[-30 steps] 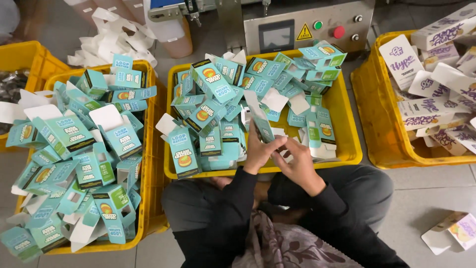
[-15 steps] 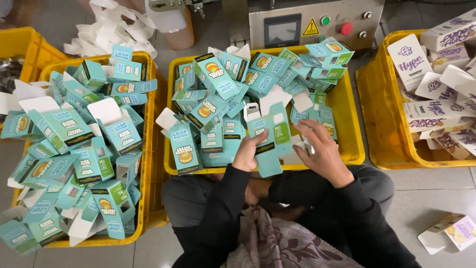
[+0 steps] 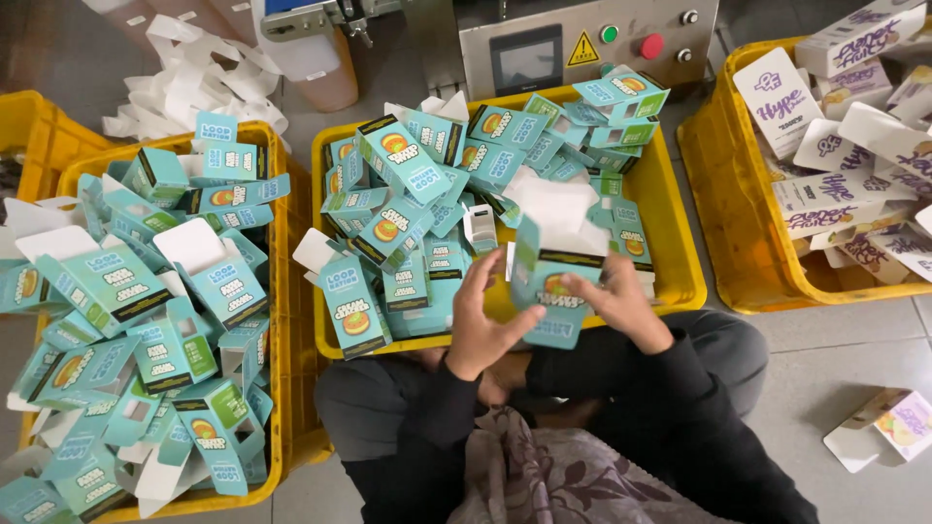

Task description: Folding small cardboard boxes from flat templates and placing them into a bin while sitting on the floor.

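Setting: grey tiled floor, where I sit with three yellow crates before me and a metal machine (image 3: 582,44) with a small screen and coloured buttons behind them.
Middle crate (image 3: 670,233): heaped with teal cartons, just beyond my knees.
Left crate (image 3: 277,320): more teal cartons, many with white flaps open.
Right crate (image 3: 738,243): white and purple cartons.
Floor: one stray pale carton (image 3: 888,427) lies by my right side.
Carton in hand: a teal carton (image 3: 558,291) held upright over the near rim of the middle crate, its white top flap raised.
Left hand (image 3: 485,325): wrist bent up, fingers curled, thumb pressing the carton's left edge; closed around it.
Right hand (image 3: 626,306): fingers wrapped on the carton's right side from behind; grasping it too.
Sleeves: both dark, forearms angled inward over my lap.
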